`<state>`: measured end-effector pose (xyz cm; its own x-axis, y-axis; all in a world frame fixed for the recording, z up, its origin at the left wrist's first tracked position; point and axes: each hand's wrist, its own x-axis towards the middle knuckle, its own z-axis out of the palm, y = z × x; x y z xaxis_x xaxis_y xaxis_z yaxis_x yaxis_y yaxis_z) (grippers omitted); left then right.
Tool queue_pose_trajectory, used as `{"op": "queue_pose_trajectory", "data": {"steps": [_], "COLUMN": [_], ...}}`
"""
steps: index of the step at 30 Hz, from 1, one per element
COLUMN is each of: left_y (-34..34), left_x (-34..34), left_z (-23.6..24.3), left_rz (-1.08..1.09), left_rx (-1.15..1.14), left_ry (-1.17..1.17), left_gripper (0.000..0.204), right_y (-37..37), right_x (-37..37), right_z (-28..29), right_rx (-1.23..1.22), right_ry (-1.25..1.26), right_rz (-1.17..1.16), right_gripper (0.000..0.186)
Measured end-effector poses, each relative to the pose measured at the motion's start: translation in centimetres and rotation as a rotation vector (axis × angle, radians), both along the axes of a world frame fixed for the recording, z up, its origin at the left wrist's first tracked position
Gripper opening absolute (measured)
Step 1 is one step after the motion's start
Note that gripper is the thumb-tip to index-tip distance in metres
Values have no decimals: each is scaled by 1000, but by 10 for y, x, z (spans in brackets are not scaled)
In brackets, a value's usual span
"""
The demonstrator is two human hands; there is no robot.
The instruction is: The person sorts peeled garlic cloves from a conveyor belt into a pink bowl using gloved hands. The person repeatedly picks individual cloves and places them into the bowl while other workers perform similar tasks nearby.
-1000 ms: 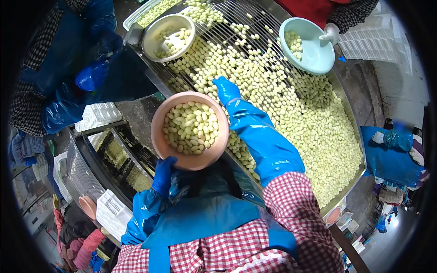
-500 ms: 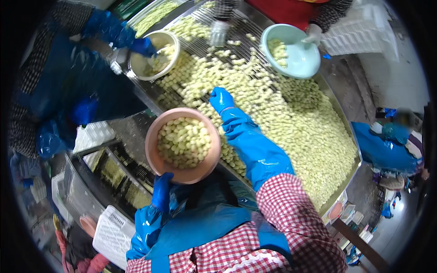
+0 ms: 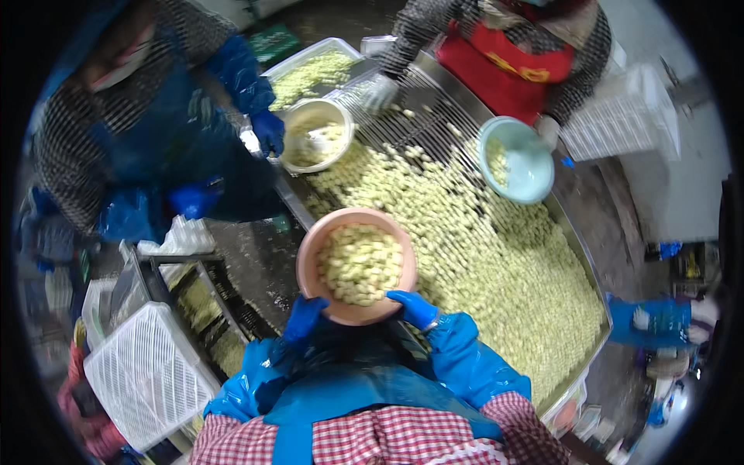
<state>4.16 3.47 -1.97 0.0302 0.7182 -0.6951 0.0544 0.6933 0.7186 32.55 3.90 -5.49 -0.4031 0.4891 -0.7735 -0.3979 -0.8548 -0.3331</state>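
My left hand [image 3: 306, 318], in a blue glove, grips the lower left rim of a round pink bowl [image 3: 310, 260] with pale yellow-green oval pieces inside. On the bowl's lower right rim, my right hand [image 3: 412, 308], also gloved in blue, is closed with its thumb at the edge. Beyond and to the right lies a slatted metal sorting table [image 3: 430, 101] with a thick spread of the same pieces [image 3: 527, 294]. The picture is somewhat blurred.
Two co-workers [image 3: 155, 132] [image 3: 519, 54] stand at the table, near a cream bowl [image 3: 310, 163], a light-blue bowl [image 3: 531, 174] and a white tray [image 3: 283, 74]. Lower left are a metal rack [image 3: 174, 259] and white crate [image 3: 151, 376]; stacked crates [image 3: 620, 116] stand upper right.
My right hand has left the pieces on the table and taken hold of the pink bowl. The bowl appears further right in view. Both co-workers have moved further into view.
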Motion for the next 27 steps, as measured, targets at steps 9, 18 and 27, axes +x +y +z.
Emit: {"op": "queue_pose_trajectory", "data": {"steps": [9,18,27], "left_y": [33,-39,-49], "left_x": [1,-34,-63], "left_z": [79,42,62], "left_rz": [75,151,484], "left_rx": [201,199,16], "left_ry": [-375,-387,-240], "left_gripper": [76,66,69], "right_y": [159,341,345], "right_x": [-27,-94,-148], "right_z": [68,41,44], "right_rx": [362,949,1423], "right_ry": [-94,-993,-1670], "right_rz": [-48,-16,457], "right_gripper": [57,86,87]}}
